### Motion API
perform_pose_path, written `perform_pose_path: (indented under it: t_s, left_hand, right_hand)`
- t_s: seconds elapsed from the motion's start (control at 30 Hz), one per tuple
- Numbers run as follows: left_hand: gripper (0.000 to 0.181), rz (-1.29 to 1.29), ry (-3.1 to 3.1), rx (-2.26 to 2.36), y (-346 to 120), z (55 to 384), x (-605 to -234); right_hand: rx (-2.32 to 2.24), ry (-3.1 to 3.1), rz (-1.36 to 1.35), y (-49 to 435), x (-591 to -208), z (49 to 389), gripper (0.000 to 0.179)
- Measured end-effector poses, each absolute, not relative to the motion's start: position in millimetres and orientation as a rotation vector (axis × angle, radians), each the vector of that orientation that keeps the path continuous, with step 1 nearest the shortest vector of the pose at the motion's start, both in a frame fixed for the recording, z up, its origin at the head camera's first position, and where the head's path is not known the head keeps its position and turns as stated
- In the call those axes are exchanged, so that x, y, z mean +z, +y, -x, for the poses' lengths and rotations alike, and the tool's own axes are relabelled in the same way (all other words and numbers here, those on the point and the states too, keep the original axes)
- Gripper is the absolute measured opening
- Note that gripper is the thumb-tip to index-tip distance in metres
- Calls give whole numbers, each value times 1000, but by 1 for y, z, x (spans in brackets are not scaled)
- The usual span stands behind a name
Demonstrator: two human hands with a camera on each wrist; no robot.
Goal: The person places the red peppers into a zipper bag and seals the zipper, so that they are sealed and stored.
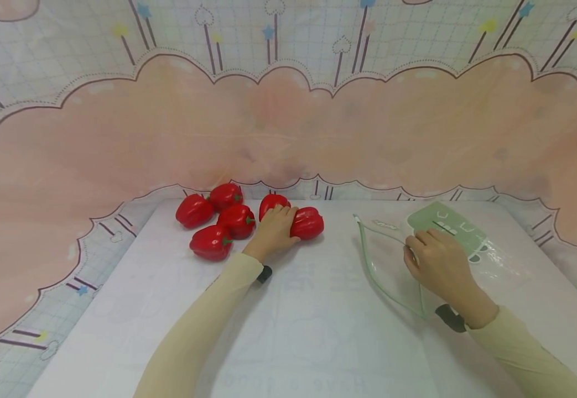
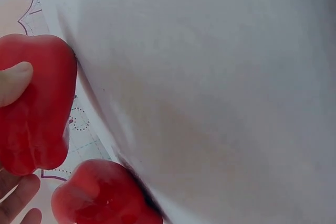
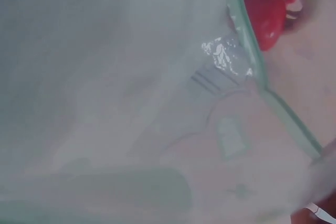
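My left hand grips a glossy red bell pepper near the back of the table. In the left wrist view, its thumb lies on that pepper's side, with other fingers partly visible below. Just behind this hand sits another red bell pepper, partly covered by it. To the right, my right hand pinches the edge of a clear plastic bag with a green printed panel. The bag's green-trimmed mouth gapes toward the left. Across the right wrist view stretches the see-through bag, its green rim at upper right.
Several more red bell peppers lie clustered left of my left hand. A white sheet covers the table. Behind it rises a patterned pink curtain, which also hangs along both sides.
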State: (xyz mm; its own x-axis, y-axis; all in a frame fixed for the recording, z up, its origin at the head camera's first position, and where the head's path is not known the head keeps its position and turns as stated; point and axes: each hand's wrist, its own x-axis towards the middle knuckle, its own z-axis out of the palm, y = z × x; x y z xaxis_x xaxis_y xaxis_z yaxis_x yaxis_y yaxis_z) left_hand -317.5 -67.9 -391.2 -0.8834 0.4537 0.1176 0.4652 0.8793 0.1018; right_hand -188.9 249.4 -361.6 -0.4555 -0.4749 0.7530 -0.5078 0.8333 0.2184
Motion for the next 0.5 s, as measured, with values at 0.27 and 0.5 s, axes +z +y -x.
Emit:
perform_pose_path:
  t_s: [0.27,0.5]
  left_hand:
    - [76,747,-2867,-213,-68,313,-391]
    - [76,844,-2743,-341,-64,299,-383]
  right_hand:
    - [55,-2086,-716,249,-361,187,14]
    - [58,-2074,-710,250,-362,188,15]
